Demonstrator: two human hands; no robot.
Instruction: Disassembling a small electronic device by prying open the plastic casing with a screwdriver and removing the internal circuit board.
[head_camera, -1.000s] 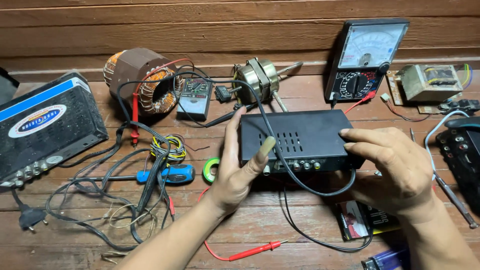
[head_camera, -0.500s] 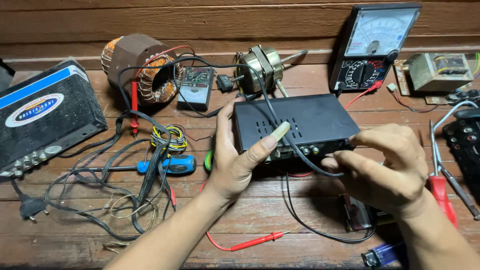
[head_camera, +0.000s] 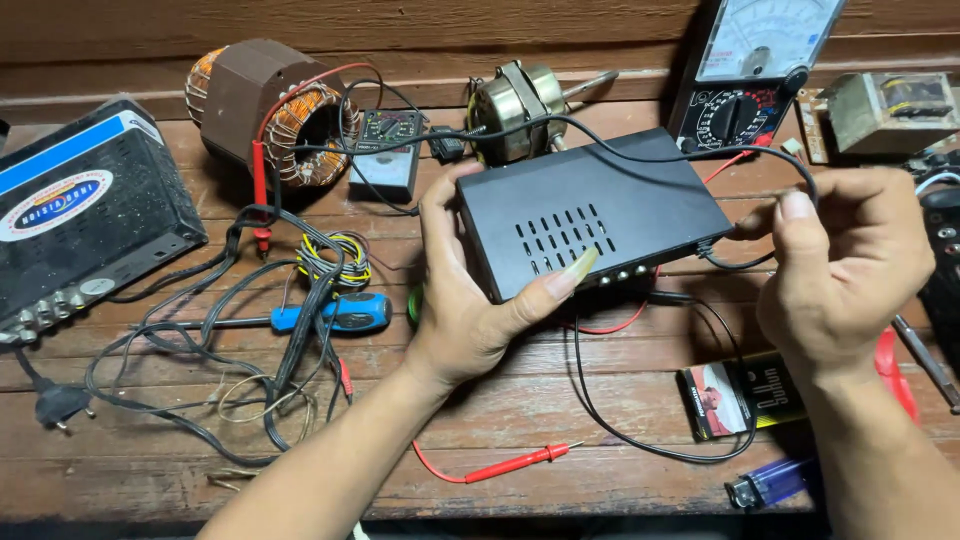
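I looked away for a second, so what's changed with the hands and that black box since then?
The right hand let go of the black box and drew off to the right, now pinching its black cable. The left hand stays on the box's left end, tipping it up. The multimeter and screwdriver lie unchanged.

Left hand (head_camera: 470, 310): bare, no glove, no ring or watch in view. Thumbnail very long, pale yellowish, tapering well past the fingertip. Forearm bare to the lower edge of the frame; no sleeve visible.

Right hand (head_camera: 840, 270): bare as well, no ring, no wristband. Thumbnail short, trimmed, pinkish. Knuckles creased, tendons faintly showing on the back. Forearm bare down to the lower right corner of the frame; no sleeve or cuff seen there.
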